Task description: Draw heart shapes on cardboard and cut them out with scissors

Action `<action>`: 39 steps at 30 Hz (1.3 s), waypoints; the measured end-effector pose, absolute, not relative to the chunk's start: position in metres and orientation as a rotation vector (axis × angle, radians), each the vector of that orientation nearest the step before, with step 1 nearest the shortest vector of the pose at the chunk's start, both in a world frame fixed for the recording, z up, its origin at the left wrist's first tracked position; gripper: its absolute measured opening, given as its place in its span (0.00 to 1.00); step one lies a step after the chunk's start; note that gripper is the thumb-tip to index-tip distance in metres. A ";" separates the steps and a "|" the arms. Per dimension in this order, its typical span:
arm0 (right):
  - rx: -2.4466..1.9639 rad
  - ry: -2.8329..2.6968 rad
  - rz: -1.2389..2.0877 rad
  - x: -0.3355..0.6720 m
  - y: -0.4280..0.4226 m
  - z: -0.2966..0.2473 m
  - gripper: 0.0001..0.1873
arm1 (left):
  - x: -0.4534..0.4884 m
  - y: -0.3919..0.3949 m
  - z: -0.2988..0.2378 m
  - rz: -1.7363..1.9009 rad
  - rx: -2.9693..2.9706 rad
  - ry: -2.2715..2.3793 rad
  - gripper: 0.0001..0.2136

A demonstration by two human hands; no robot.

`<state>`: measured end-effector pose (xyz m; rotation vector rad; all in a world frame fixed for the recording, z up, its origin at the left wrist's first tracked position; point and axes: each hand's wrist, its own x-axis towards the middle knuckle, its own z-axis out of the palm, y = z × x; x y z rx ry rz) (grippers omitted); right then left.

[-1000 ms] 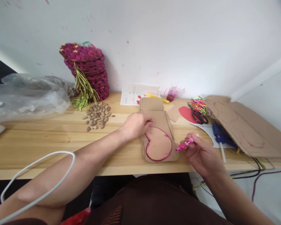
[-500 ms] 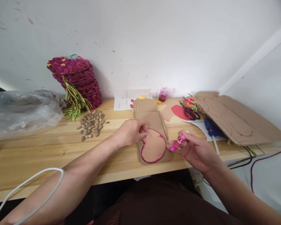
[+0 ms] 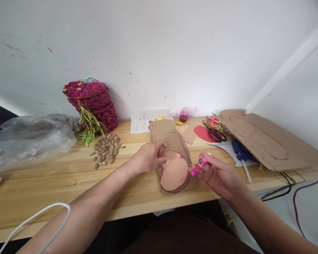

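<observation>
A rounded, lobed cardboard cutout [image 3: 174, 173] with pink-stained edges lies over a folded piece of brown cardboard [image 3: 172, 141]. A dark magenta line shows on the cardboard along the cutout's right and lower edges. My left hand [image 3: 151, 157] has its thumb and fingers closed on the cutout's upper left edge, which they partly hide. In my right hand [image 3: 221, 173] is a pink marker [image 3: 199, 167], its pink end pointing down and left beside the cutout's right edge. My right fingertips are close to the cardboard's right side.
To the left are shelled-looking brown nuts or seeds [image 3: 106, 148], a clear plastic bag [image 3: 34, 137] and a purple woven container [image 3: 95, 102] with a tassel. At the right are scissors [image 3: 217, 135], red paper [image 3: 202, 132], a blue glue gun [image 3: 240, 150] and large cardboard [image 3: 262, 141]. A cup [image 3: 184, 115] stands behind.
The cutout has shifted slightly off its magenta outline, its edge seeming raised by my left hand. My right hand still holds the marker. The view has tilted up slightly.
</observation>
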<state>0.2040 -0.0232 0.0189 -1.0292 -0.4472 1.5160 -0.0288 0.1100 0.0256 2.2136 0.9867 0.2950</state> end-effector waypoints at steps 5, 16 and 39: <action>-1.005 -0.508 1.509 0.200 -0.018 0.024 0.18 | -0.028 0.116 0.016 0.309 2.242 0.967 0.20; -1.123 -0.969 1.371 0.186 -0.004 0.016 0.18 | -0.024 0.116 0.012 0.331 2.061 1.006 0.14; -0.936 -0.750 1.255 0.191 0.061 0.021 0.19 | -0.020 0.126 0.009 0.767 0.937 0.815 0.31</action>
